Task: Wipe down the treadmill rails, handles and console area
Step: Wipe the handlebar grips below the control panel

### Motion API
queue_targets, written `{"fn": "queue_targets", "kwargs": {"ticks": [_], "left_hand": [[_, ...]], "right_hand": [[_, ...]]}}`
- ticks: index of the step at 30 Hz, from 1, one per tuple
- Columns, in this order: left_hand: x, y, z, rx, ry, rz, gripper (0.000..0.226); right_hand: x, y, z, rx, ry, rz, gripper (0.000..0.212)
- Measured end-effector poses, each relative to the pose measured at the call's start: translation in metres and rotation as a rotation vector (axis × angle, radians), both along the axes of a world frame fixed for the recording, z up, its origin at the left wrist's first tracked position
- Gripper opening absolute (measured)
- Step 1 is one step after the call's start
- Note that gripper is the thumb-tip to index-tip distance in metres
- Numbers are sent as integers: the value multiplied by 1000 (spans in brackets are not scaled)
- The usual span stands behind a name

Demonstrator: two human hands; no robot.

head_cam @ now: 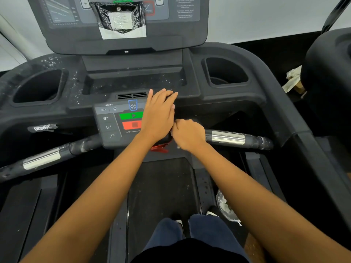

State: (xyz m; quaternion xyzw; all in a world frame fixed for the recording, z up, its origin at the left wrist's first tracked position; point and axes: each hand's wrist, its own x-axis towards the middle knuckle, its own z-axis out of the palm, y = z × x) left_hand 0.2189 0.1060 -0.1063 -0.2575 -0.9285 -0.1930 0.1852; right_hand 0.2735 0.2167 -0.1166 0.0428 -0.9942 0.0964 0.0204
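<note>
Your left hand (159,114): open and flat, palm down, fingers straight and close together, on the right half of the lower control panel (112,122). Its fingertips reach the panel's top edge, just right of the vent slots (132,95). It covers the right ends of the green button (131,115) and the red button (131,124).

Your right hand (188,133): fingers curled tight, knuckles up, pressed against the heel of the left one, at the inner end of the right handle (228,138). A scrap of white shows at its thumb side; you cannot tell whether it grips a wipe, the bar or nothing.

Red safety clip (160,149): just below the panel, between your wrists.

Left handle (41,160): runs out from the panel's left side, well apart from both hands, streaked white.

Console tray (133,82): behind the panel, flecked with white specks. Left cup holder (38,86) and right cup holder (226,73) flank it.

Upper display (60,12): plastic-wrapped packet (121,18) stuck at its middle.

Belt (161,186): under your feet, dusty
</note>
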Motion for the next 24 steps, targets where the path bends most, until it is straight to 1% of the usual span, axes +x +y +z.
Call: {"fn": "queue_targets", "kwargs": {"ticks": [1, 3, 4, 5, 6, 7, 8, 9, 10, 11, 13, 14, 15, 17, 19, 20, 21, 23, 24], "left_hand": [[0, 0, 0, -5, 0, 1, 40], [-1, -1, -1, -14, 5, 5, 40], [-2, -2, -2, -25, 13, 5, 40], [-2, -2, -3, -36, 20, 5, 40], [-2, -2, -3, -42, 26, 2, 41], [-2, -2, -3, -44, 29, 0, 41], [-2, -2, -3, -44, 28, -3, 41], [-2, -2, -2, -44, 27, -4, 41], [-2, -2, -2, -42, 28, -4, 41], [-2, -3, -2, -42, 32, -2, 41], [-1, -2, -3, -54, 37, 5, 41], [-1, -1, -4, -59, 42, 8, 41], [-1, -1, -4, -64, 48, 13, 40], [0, 1, -5, -73, 60, 22, 40], [1, 2, -5, -75, 64, 30, 40], [1, 2, -5, -75, 61, 31, 40], [1, 2, -4, -79, 58, 30, 40], [1, 2, -3, -83, 55, 28, 40], [1, 1, -3, -80, 50, 27, 40]], "right_hand": [[2, -2, -2, 3, 21, -52, 27], [22, -11, -16, -62, 126, -138, 22], [36, -15, -29, -92, 178, -148, 27], [50, -14, -39, -102, 205, -135, 38], [57, -6, -47, -78, 216, -103, 45], [57, 6, -47, -63, 238, -84, 44], [55, 17, -42, -49, 255, -89, 37], [51, 27, -39, -10, 274, -129, 28], [47, 39, -36, 35, 294, -200, 26], [45, 51, -33, 52, 282, -292, 32], [44, 72, -29, -9, 216, -472, 44], [43, 74, -28, -5, 202, -544, 46], [42, 67, -26, 26, 194, -571, 45], [33, 30, -27, 42, 212, -485, 40], [30, -15, -33, -60, 284, -358, 30], [30, -23, -38, -110, 328, -294, 28], [30, -18, -43, -120, 364, -217, 29], [38, 19, -57, 54, 408, 11, 39], [44, 40, -61, 157, 411, 69, 46]]}}
